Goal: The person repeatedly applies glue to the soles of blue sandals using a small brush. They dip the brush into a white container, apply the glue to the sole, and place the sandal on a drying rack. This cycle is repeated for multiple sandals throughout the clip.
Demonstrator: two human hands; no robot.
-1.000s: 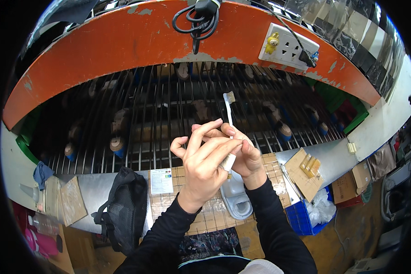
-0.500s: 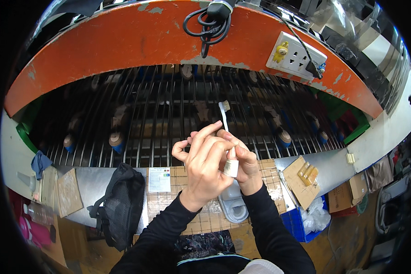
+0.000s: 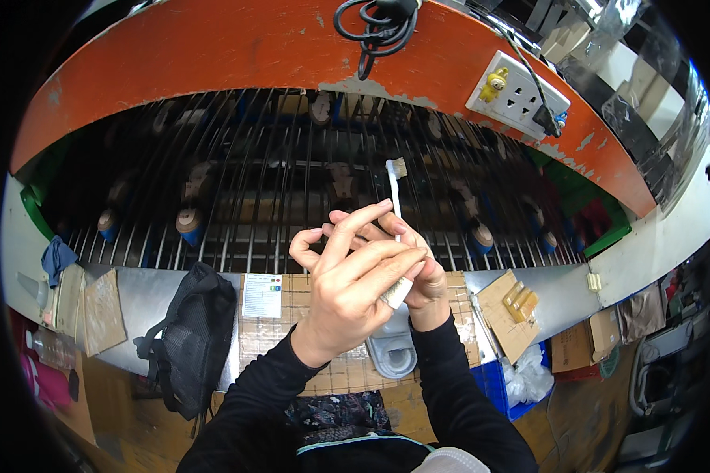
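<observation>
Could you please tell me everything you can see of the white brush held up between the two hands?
The white brush is slim, with a straight plastic-looking handle and a small tuft of pale bristles at its top end. It stands nearly upright before the dark wire rack. The right hand grips its lower handle, hiding that part; the left hand closes over in front.

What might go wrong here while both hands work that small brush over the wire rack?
The white brush is pinched only at its lower end between the left hand and right hand, so it may slip. Dropped, it would probably fall toward the wire rack, where it could lodge between the rods. The left hand hides most of the grip, so a loosening hold may be hard to spot.
</observation>
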